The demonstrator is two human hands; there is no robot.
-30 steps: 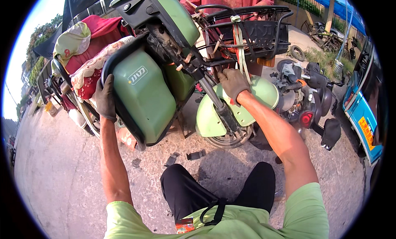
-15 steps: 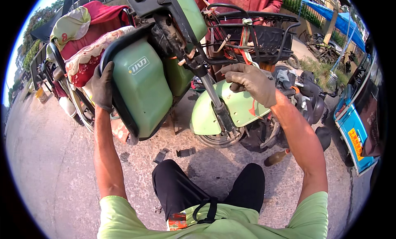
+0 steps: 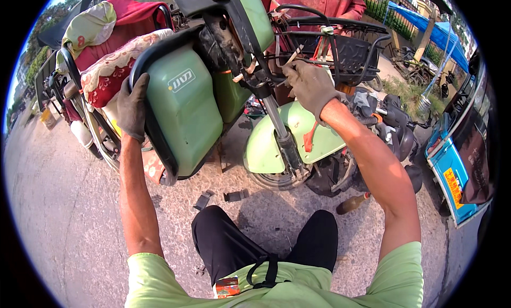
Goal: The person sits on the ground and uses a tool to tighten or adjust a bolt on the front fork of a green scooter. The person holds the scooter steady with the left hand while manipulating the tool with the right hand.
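My left hand, in a dark work glove, grips the black-rimmed edge of a green scooter leg shield. Its thumb lies on the front, while the other fingers are hidden at the rim. My gloved right hand has curled, closed fingers just below the black wire basket, near the top of the fork. Whatever sits at those fingertips is too small to make out. Below, a light green front fender covers part of the wheel, and a red strip hangs over it.
Behind the basket stands a person in a red shirt. A cushioned seat with patterned cloth is at left. Black clips and a brown bottle lie on the ground. At right is a blue vehicle.
My right hand has moved left and slightly up toward the fork top, its fingers now closed in. My left hand keeps its grip on the leg shield.
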